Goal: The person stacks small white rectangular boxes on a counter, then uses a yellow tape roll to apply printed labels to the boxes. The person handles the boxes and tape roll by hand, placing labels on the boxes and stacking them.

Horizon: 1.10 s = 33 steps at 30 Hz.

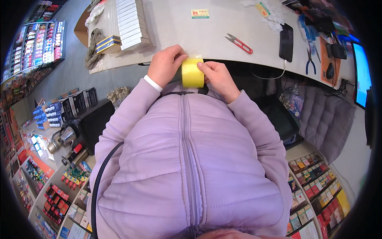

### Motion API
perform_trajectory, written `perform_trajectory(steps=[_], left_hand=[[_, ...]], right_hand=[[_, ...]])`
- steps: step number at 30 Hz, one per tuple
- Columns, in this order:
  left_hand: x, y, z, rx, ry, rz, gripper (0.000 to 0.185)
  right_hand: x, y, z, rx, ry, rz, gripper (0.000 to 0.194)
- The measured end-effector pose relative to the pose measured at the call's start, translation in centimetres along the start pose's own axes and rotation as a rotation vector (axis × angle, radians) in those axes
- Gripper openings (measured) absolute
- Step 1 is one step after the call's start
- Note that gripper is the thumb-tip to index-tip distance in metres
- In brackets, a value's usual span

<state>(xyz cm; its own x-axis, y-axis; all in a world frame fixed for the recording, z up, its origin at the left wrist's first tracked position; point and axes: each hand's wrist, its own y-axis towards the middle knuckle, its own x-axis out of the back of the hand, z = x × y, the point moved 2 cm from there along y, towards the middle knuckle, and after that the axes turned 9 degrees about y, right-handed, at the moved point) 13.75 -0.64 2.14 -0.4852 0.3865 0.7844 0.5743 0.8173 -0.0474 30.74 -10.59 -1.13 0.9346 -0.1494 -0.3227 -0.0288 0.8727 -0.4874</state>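
A wide roll of yellow tape (192,73) is between my hands at the table's front edge. My right hand (220,77) grips the roll's right side, with the thumb on its upper right rim and the other fingers partly hidden behind it. The fingertips of my left hand (167,64) pinch at the roll's upper left, by a short clear end of tape. Thread snips with red handles (240,44) lie on the table to the right. A small printed ticket (200,14) lies farther back.
Stacked white boxes (130,24) and small yellow-and-blue boxes (108,44) stand on the table (179,33) at left. At right are a black phone (286,43) with a white cable, blue-handled pliers (310,64), a computer mouse (330,71) and a lit monitor (361,74).
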Motion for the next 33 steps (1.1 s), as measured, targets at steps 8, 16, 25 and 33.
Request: perform_trajectory(steps=[8,16,25,33], left_hand=[[0.5,0.6,0.4,0.044,-0.091,0.074,0.013],[0.8,0.8,0.7,0.037,-0.114,0.121,0.011],[0.8,0.7,0.6,0.016,-0.092,0.104,0.012],[1.7,-0.3,-0.4,-0.147,0.008,0.126,0.013]], right_hand=[[0.9,0.0,1.7,-0.051,-0.098,-0.047,0.033],[1.1,1.6,4.2,0.340,-0.635,-0.120,0.016],[0.1,1.2,4.5,0.485,-0.864,-0.108,0.013],[-1.2,-0.2,5.7,0.664,-1.055,-0.024,0.013]])
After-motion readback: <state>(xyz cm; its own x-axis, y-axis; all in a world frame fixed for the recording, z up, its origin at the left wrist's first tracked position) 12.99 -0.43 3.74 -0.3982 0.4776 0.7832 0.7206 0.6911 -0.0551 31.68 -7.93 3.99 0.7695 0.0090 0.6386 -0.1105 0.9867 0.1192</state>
